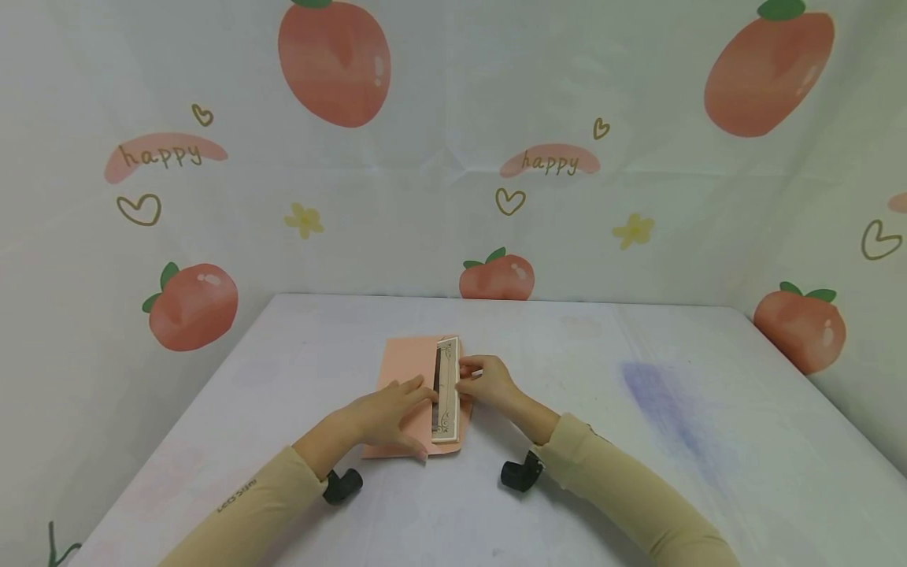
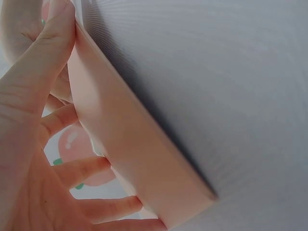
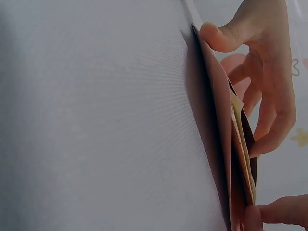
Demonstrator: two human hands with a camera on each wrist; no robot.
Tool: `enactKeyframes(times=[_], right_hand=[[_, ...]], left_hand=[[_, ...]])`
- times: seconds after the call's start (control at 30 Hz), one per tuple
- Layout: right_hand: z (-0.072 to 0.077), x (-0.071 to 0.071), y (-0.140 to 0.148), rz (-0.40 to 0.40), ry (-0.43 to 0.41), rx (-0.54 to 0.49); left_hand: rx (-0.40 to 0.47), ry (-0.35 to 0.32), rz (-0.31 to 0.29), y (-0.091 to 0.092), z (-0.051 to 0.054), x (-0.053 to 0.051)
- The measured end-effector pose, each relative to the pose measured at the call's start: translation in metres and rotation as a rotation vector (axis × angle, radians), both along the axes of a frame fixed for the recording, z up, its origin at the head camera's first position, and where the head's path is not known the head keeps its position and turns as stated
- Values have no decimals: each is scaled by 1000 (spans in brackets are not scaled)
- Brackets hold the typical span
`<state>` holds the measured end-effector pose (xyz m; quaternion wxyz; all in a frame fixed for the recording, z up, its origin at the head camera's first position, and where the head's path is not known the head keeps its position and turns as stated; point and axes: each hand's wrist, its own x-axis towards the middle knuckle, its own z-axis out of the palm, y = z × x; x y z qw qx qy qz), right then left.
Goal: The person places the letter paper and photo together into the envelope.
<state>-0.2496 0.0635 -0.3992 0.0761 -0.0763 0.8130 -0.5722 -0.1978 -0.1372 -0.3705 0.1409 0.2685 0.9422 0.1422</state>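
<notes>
A pink envelope (image 1: 409, 358) lies on the table, with a cream card (image 1: 449, 374) bearing a dark scroll pattern showing along its right side. My left hand (image 1: 386, 413) rests on the envelope with spread fingers, its thumb by the near edge. In the left wrist view those fingertips touch the pink face (image 2: 130, 134). My right hand (image 1: 496, 386) pinches the card's right edge between thumb and fingers. From the right wrist view, cream paper layers (image 3: 239, 130) stand between the pink sides at the envelope's open side. How deep the card sits inside is hidden.
A white table (image 1: 567, 346) carries a purple smudge (image 1: 666, 409) at right. Behind hangs a white cloth (image 1: 425, 197) printed with fruit, hearts and flowers. Black wrist cameras (image 1: 343, 487) sit below both sleeves.
</notes>
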Motion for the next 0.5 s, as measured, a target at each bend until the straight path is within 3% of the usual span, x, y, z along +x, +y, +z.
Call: enactKeyframes(times=[0.5], right_hand=[[1,0,-7,-11,-7,4]], left_hand=[[-6,1,3,-1,-3,-1]])
